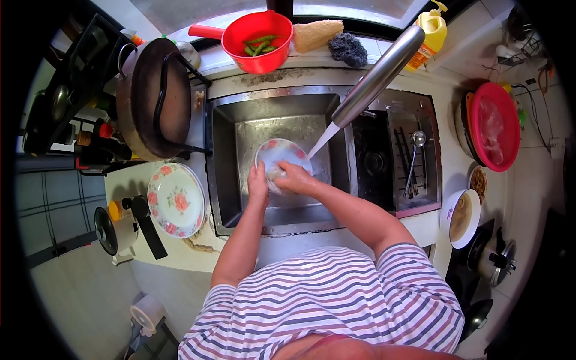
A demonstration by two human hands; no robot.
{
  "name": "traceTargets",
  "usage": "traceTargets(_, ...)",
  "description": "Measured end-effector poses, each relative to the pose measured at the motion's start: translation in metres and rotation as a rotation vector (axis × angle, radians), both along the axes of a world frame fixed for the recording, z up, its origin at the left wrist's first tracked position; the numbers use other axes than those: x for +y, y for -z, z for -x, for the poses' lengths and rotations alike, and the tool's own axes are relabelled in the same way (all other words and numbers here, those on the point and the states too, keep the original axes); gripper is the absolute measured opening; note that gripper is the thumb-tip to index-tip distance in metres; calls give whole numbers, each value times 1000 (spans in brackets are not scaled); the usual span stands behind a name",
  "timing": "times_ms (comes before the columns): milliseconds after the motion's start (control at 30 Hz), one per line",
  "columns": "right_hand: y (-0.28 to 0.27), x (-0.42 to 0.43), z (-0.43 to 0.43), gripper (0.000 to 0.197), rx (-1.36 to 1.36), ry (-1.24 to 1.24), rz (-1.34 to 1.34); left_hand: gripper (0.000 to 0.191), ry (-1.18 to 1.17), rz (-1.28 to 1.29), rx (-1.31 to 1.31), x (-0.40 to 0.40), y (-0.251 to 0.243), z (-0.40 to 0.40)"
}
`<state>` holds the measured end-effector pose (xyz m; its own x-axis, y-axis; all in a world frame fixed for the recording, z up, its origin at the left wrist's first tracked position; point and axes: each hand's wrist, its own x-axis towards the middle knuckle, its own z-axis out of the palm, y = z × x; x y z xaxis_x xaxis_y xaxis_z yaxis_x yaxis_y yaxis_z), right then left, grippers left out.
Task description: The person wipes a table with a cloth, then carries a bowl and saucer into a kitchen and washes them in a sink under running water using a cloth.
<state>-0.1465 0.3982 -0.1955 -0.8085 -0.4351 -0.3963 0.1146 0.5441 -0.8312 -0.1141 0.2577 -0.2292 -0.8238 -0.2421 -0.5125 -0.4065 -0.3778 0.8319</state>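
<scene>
Over the stainless steel sink basin [288, 121], my left hand [258, 182] grips the left rim of a white bowl with a red flower pattern [281, 150]. Water runs in a stream [323, 140] from the metal faucet [378, 76] onto the bowl's right side. Inside the bowl, my right hand [292, 177] has its fingers bent around something pale, perhaps a cloth, partly hidden by the fingers and blurred. Left of the sink lies a flowered plate [176, 200], apart from both hands.
Behind the sink stand a red ladle-shaped pot [257, 58] with green peppers, a sponge [317, 35], a dark scouring pad [348, 49] and a yellow pump bottle [429, 36]. A large wok [130, 103] leans at left. Cutlery and a ladle [418, 138] occupy the right compartment; a bowl [473, 216] stands beyond.
</scene>
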Motion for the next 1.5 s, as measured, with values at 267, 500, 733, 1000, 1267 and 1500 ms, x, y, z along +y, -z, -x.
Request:
traceTargets(267, 30, 79, 17, 39, -194, 438, -95, 34, -122, -82, -43, -11, -15, -7)
traceTargets(500, 6, 50, 6, 45, -642, 418, 187, 31, -161, -160, -107, 2, -14, -14)
traceTargets(733, -9, 58, 22, 38, -414, 430, 34, 53, 737, 1396, 536, 37, -57, -18)
traceTargets(1000, -18, 58, 16, 43, -161, 341, 83, 31, 475, 194, 108, 29, -7, 4)
traceTargets(1267, -57, 14, -26, 17, 830, -161, -113, 36, 290, -268, 4, 11, -12, -7)
traceTargets(1500, -14, -10, 15, 25, 738, 252, 3, 39, 306, -327, 40, 15, -29, -27)
